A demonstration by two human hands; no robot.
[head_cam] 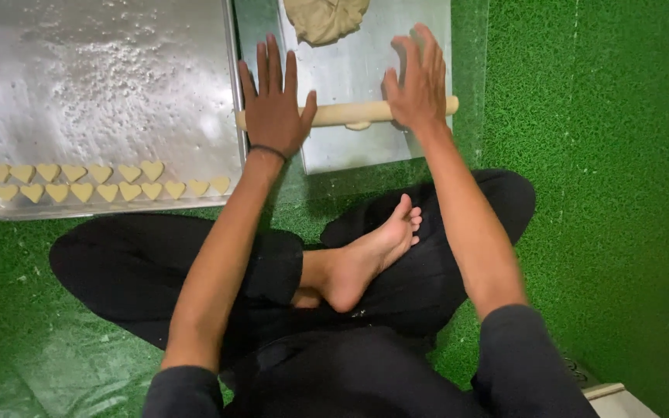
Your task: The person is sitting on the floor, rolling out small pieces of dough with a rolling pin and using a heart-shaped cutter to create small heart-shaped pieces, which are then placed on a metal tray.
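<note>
The person is sitting cross-legged on the green floor (pixel 598 193). Both hands, the left hand (pixel 274 108) and the right hand (pixel 418 85), are pressing flat and wide open on the wooden rolling pin (pixel 346 114), at 12 o'clock. It is lying over a metal sheet (pixel 365 143), with a small dough piece (pixel 358 125) under it. Heart-shaped cookies (pixel 106 182) are lying on the tray (pixel 102 77) at 10 o'clock. A dough lump (pixel 325 17) is lying farthest.

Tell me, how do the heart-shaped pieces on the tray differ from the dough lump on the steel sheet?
The heart-shaped pieces are small, flat, cut, and lined in two rows on the tray; the dough lump is one big, uncut mound beyond the rolling pin. The pieces are paler yellow, the lump duller tan. Both look like dough.
</note>
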